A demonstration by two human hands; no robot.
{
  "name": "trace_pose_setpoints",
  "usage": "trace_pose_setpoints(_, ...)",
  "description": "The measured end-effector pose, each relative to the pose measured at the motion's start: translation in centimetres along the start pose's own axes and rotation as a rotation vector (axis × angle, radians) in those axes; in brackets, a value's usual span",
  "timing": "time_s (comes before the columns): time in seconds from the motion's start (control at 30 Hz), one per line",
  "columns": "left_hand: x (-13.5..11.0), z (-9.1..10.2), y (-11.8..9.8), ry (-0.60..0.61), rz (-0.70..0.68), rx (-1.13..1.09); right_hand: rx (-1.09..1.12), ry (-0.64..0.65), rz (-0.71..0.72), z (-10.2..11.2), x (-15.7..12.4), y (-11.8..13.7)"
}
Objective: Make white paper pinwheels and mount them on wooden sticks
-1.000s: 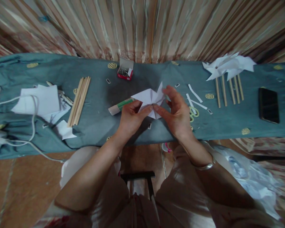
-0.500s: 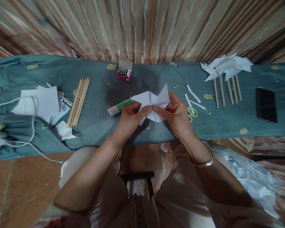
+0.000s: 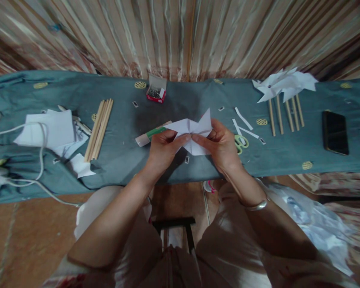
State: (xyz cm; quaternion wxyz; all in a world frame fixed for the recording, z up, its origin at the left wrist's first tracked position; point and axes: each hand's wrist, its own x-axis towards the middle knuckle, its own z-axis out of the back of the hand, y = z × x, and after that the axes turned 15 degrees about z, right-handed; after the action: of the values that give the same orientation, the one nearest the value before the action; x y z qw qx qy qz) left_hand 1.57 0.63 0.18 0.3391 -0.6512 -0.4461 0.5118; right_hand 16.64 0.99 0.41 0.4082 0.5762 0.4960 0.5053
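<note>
Between my two hands is a white paper pinwheel [image 3: 199,127], its pointed blades sticking out at the top and left. My left hand [image 3: 163,150] is closed on its left side, thumb pressed near the centre. From the right, my right hand [image 3: 225,146] grips it too, with its thumb tip meeting the left one at the middle. The fingers beneath the paper are hidden. Behind my left hand lies a glue stick [image 3: 144,139] with a green and white barrel. Green-handled scissors [image 3: 241,144] lie just beyond my right hand, partly covered by it.
Several finished pinwheels [image 3: 273,86] on wooden sticks lie at the right, near a black phone [image 3: 335,133]. Paper strips [image 3: 243,118] are by the scissors. An open red box [image 3: 156,95] holds small metal pieces. Wooden sticks [image 3: 98,130], paper sheets [image 3: 52,128] and a white cable [image 3: 43,154] are left.
Both hands keep their hold on the pinwheel, thumbs still at its centre. The lower left blade tip that showed below the left thumb is now out of sight.
</note>
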Motion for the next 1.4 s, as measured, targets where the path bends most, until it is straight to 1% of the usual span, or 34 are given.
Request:
trace_pose_setpoints(0.37, -0.10, 0.01, -0.37, -0.027, 0.007, 0.030, 0.048, -0.027, -0.030, -0.35, 0.02, 0.06)
trace_pose_setpoints(0.53, -0.17, -0.03, -0.56, -0.024, -0.035, 0.045, 0.057, -0.023, -0.035, -0.24, 0.05, -0.19)
trace_pose_setpoints(0.67, -0.10, 0.04, -0.44, -0.014, -0.042, 0.053, 0.078, -0.003, -0.033, -0.13, -0.01, -0.29)
trace_pose_setpoints(0.8, -0.04, 0.05, -0.26, 0.014, -0.023, 0.005, 0.128, -0.016, -0.063, -0.31, -0.04, -0.03)
trace_pose_setpoints(1.0, -0.10, -0.05, -0.28, 0.020, -0.005, -0.013, 0.158, -0.033, -0.096, -0.45, 0.01, 0.05)
trace_pose_setpoints(1.13, -0.13, -0.14, -0.38, 0.003, 0.021, -0.020, 0.151, -0.049, -0.114, -0.20, -0.02, -0.15)
trace_pose_setpoints(1.4, 0.11, -0.30, -0.23, 0.028, 0.030, -0.100, 0.116, -0.052, -0.130, -0.26, 0.01, 0.03)
